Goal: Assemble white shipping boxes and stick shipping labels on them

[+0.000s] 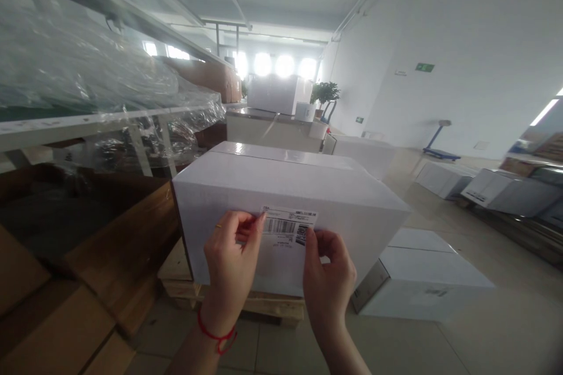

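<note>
Label (281,227): white, one piece, printed with a barcode, a square code and small text; located between the two hands, against the near face of a large white box. Whether it is stuck down cannot be told.

Left hand (232,252): closed narrow, thumb and curled fingers pinching the label's left edge; gold ring on one finger, red cord bracelet (216,338) at the wrist.

Right hand (329,272): closed narrow, thumb and forefinger at the label's right edge, beside the square code.

Large white box (290,190): directly behind both hands; upright, top closed, shiny tape along the top seam.

Wooden pallet (272,306): below the box, showing between the wrists.

Small white box (433,278): right of the right hand, lower, on the floor.

Brown carton (123,234): left of the left hand, open-topped.

Tabletop (79,124): above and left of the left hand, carrying a heap of clear plastic (97,70).

White carton (270,92): well beyond the hands, raised.

Potted plant (325,92): beyond the right hand, far off.

Blue scale (442,153): far right of the right hand, on the floor.

Green sign (424,67): above the scale, on the wall.
</note>
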A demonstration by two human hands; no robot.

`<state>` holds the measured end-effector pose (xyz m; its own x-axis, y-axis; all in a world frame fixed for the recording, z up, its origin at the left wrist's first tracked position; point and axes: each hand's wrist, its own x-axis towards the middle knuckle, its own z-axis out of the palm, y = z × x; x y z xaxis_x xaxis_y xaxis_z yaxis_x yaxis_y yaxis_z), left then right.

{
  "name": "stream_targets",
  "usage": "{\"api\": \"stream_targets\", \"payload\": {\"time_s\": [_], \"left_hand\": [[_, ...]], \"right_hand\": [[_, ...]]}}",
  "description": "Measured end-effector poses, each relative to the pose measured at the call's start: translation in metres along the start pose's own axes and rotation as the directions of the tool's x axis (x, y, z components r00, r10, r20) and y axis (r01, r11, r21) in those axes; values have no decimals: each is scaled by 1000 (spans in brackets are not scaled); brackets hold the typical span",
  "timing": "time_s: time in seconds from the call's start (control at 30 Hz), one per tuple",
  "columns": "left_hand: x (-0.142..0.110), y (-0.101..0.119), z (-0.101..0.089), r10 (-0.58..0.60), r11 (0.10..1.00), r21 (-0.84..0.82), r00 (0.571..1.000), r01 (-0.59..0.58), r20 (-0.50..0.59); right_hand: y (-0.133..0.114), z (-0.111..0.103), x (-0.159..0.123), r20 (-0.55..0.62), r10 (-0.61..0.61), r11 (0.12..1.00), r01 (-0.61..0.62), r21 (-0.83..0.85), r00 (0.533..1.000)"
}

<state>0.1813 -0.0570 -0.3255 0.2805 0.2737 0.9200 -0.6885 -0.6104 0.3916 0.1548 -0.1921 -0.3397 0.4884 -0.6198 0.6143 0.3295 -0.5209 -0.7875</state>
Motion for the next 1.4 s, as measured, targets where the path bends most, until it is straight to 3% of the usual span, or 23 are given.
{"api": "stream_targets", "payload": {"time_s": [0.07, 0.13, 0.2, 0.27, 0.4, 0.53, 0.63, 0.83, 1.0, 1.07, 1.2, 1.4], "left_hand": [[-1, 2, -5, 107, 991, 88, 994, -104, -32], [-5, 5, -8, 283, 942, 198, 958, -271, -36], [-11, 9, -8, 419, 877, 246, 908, -414, 34], [-16, 13, -3, 465, 837, 250, 874, -486, 143], [-17, 18, 15, 459, 796, 280, 836, -537, 300], [-11, 11, 22, 466, 755, 324, 814, -570, 346], [-8, -3, 14, 454, 732, 377, 819, -568, 351], [-5, -33, -13, 392, 715, 499, 872, -489, 293], [-7, -29, -21, 391, 743, 490, 890, -455, 234], [-7, -21, -19, 434, 759, 424, 869, -495, 238], [-1, -10, -8, 485, 733, 339, 802, -590, 348], [-1, -22, -3, 523, 672, 335, 744, -660, 416]], "right_hand": [[0, 0, 0, 2, 0, 1000, 0, -1, 1000], [0, 1, 0, 6, -1, 1000, 1, 6, 1000], [0, 0, -1, 6, -11, 1000, 11, 19, 1000], [0, -1, -1, 6, -33, 999, 33, 33, 999], [-1, -4, 0, 23, -61, 997, 60, 58, 998], [-1, -3, 2, 20, -68, 996, 66, 64, 998], [-1, -3, 3, 14, -64, 996, 63, 63, 998], [-1, -3, 3, 23, -52, 997, 50, 60, 998], [-2, -5, 3, 25, -63, 997, 62, 45, 998], [-1, -5, 3, 31, -72, 996, 71, 46, 997], [0, -7, 4, 37, -84, 995, 82, 47, 996], [1, -9, 5, 55, -47, 997, 44, 61, 997]]}}
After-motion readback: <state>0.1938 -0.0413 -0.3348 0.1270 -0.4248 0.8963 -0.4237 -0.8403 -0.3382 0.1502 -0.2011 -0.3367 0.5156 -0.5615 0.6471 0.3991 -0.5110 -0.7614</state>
